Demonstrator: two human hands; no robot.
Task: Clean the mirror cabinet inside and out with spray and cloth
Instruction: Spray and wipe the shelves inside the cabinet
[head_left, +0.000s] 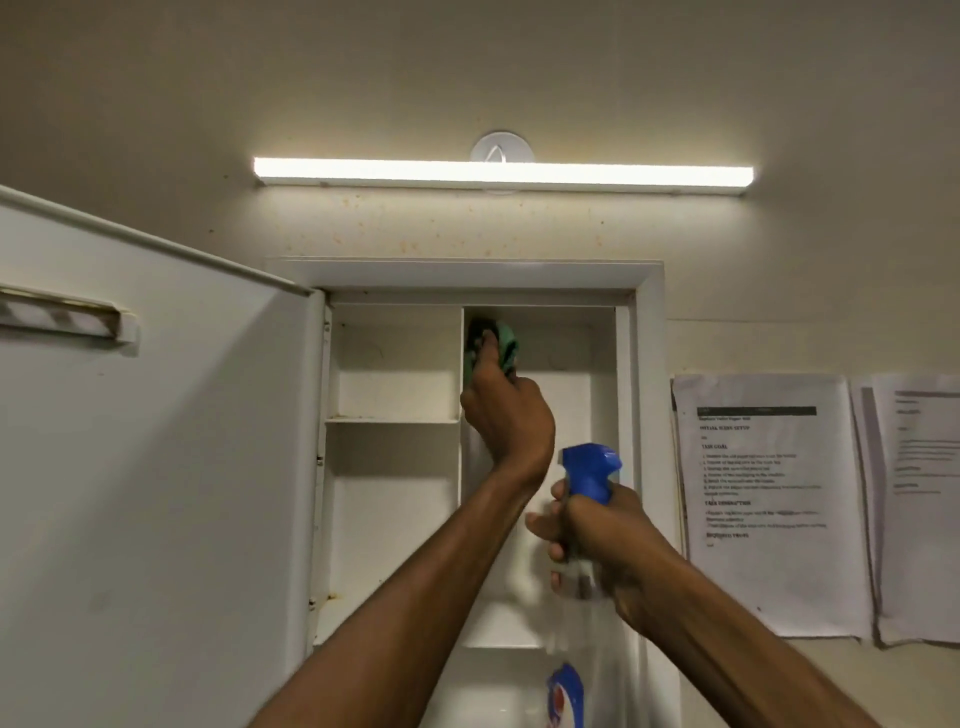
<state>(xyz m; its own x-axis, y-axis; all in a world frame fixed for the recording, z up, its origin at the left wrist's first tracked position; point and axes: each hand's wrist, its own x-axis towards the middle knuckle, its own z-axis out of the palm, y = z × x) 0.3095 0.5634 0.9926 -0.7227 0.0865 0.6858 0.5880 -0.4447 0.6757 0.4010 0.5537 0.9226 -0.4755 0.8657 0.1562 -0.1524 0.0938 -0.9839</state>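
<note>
The left hand (506, 415) is reaching up into the cabinet (470, 275), its fingers (485, 345) bunching tight around the green cloth (506, 348) and pressing it into the top of the right-hand compartment. Just left of those fingers, touching the cloth, the vertical divider (461, 364) is boxing them in; directly above, the cabinet's top panel is leaving almost no headroom. To their right, the compartment is standing open and bare as far as the right wall (621, 415), so there is free room that way and downward.

Lower and to the right, the right hand (597, 530) is gripping the neck of the spray bottle (584, 597), fingers (558, 512) wrapped closed under the blue trigger head (592, 470). The clear bottle is hanging upright in front of the lower right compartment, its label (566, 696) showing near the bottom edge of view.

Left of the divider, a shelf (392, 418) is splitting the left side into upper and lower bays, both empty, with brownish grime along the shelf's back edge and corners. Further left, the door (156, 467) is swung wide open, a small rack (67, 317) fixed to its inner face.

Above the cabinet a lit strip light (504, 174) is glowing on the speckled wall. Well to the right of the bottle, printed sheets (769, 499) are pinned to the wall.
</note>
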